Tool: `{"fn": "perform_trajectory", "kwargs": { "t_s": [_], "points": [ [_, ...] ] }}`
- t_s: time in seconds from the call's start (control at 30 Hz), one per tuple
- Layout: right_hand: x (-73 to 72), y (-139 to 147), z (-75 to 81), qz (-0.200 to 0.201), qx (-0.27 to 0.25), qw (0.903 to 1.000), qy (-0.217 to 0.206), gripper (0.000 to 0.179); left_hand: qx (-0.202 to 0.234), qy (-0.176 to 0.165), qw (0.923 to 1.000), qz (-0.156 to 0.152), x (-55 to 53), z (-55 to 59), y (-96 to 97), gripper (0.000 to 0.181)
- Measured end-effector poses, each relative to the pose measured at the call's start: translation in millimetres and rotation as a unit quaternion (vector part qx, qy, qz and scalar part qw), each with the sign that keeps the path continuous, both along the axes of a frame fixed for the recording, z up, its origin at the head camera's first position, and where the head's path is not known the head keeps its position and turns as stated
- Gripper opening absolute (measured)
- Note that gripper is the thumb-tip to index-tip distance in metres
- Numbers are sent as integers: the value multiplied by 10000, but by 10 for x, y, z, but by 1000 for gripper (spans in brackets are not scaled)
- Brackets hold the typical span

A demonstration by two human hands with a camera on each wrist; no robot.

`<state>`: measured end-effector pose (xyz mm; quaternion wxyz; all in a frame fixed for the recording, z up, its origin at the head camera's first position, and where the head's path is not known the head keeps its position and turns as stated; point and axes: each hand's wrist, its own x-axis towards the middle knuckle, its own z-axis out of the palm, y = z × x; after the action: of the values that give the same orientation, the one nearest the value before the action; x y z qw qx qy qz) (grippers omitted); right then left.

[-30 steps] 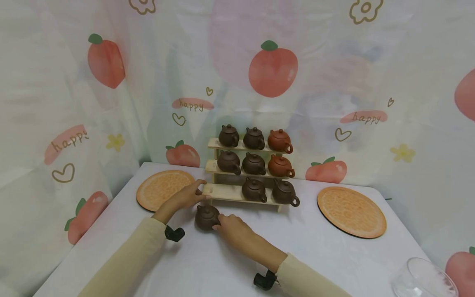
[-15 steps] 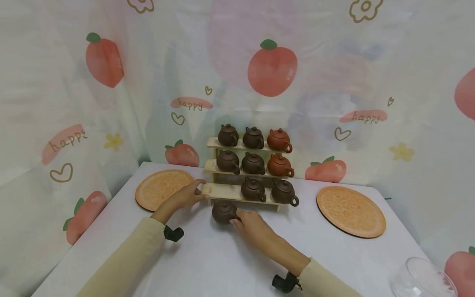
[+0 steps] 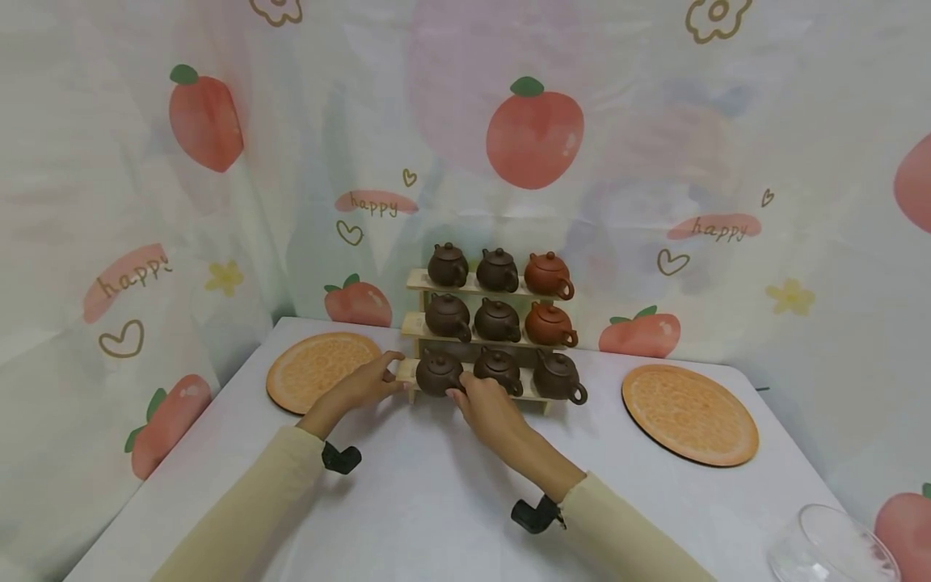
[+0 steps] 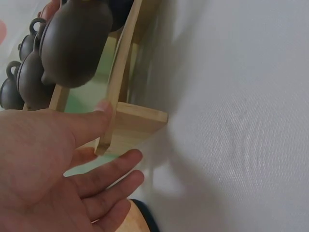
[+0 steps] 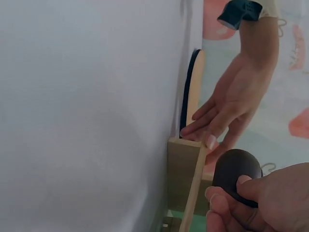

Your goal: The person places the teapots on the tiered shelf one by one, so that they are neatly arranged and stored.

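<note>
A tiered wooden shelf [image 3: 410, 370] stands at the middle of the table with small teapots on its three steps. My right hand [image 3: 496, 414] pinches a dark brown teapot [image 3: 439, 375] by its handle side, at the left of the lowest step. That teapot is upright and close over the board; in the right wrist view its rounded dark body [image 5: 235, 166] shows beside my thumb. My left hand [image 3: 361, 385] holds the left end of the lowest step, thumb on the front edge of the board [image 4: 116, 82], other fingers spread below.
Beside the held teapot sit another dark teapot [image 3: 498, 370] and a third [image 3: 556, 376]. Two reddish teapots [image 3: 549, 325] stand at the right of the upper steps. Round orange mats [image 3: 689, 416] lie on both sides. A clear glass bowl [image 3: 832, 550] is at the front right.
My right hand has carried the dark teapot from the table in front of the shelf, rightward and then up to the lowest step. My left hand has stayed on the shelf end.
</note>
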<state>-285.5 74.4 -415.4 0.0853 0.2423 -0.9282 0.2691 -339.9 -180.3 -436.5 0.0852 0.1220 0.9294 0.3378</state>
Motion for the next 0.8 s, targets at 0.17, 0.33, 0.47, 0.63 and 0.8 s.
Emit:
{"fn": "perform_trajectory", "kwargs": {
  "t_s": [0.17,0.33,0.47,0.63,0.8],
  "points": [
    [-60,-67,-3,-186,54,9997,-129,19,6,13,10000,-8,7,2,8,58],
    [-100,-108,-19,-304,86,9993,-216,20,15,25,10000,-7,9,7,5,58],
    [-124,-121,-31,-358,43,9991,-220,20,-3,39,10000,3,6,7,4,58],
    [-149,-128,-41,-457,43,9986,-275,21,-2,7,10000,-4,5,7,7,58],
    [-169,-137,-38,-478,33,9983,-322,22,36,2,10000,6,6,5,6,58]
  ]
}}
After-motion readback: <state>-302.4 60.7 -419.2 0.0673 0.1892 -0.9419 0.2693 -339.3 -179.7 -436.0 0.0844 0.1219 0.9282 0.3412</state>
